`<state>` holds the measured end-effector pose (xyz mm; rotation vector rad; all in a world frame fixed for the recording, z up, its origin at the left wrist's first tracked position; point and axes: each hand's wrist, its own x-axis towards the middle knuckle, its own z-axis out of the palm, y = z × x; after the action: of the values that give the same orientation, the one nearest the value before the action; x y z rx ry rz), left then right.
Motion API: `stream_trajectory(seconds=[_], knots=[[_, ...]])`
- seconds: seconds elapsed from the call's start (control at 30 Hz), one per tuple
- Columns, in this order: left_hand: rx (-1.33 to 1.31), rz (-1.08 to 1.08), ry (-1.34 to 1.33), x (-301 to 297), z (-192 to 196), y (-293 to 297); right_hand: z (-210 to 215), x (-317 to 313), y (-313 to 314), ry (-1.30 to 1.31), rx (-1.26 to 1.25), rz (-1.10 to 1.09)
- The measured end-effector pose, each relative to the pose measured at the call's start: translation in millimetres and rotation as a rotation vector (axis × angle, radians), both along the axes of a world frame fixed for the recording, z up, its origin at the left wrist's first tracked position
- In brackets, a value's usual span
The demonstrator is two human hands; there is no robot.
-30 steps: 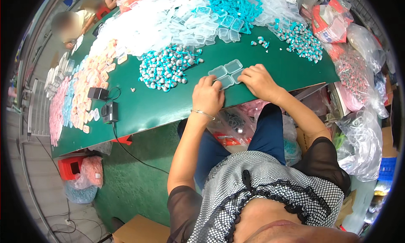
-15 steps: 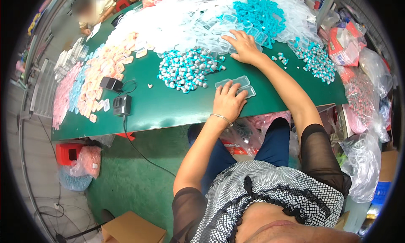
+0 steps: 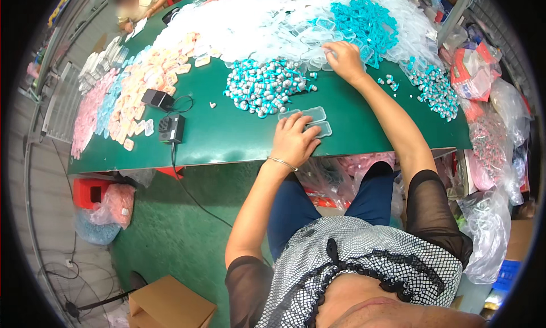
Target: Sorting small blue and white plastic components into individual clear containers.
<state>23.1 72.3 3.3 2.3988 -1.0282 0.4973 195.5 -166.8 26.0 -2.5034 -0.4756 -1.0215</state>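
Trays [image 3: 319,129] seemingly lie partly under left hand [image 3: 291,141].

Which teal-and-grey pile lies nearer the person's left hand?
The larger pile, just beyond the left hand; the smaller pile lies far right on the green table.

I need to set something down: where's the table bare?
Bare green table lies between the black boxes and the left hand, and right of the clear containers, up to the right forearm. Far side: crowded with clear plastic pieces.
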Motion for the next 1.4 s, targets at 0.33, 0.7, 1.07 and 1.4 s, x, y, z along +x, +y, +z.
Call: stream_trajectory(seconds=[0.33,0.7,1.07,1.4], knots=[[0.022,-0.005,0.018,1,9,8,14,-64,-42,1.049,0.361,0.41],[0.013,0.004,0.004,3,13,-25,29,-84,-22,0.809,-0.096,0.253],[0.004,-0.013,0.005,3,7,-28,-4,-108,-59,0.522,-0.188,0.203],[-0.005,-0.03,-0.004,2,13,-34,-3,-137,-49,0.219,-0.273,0.233]])
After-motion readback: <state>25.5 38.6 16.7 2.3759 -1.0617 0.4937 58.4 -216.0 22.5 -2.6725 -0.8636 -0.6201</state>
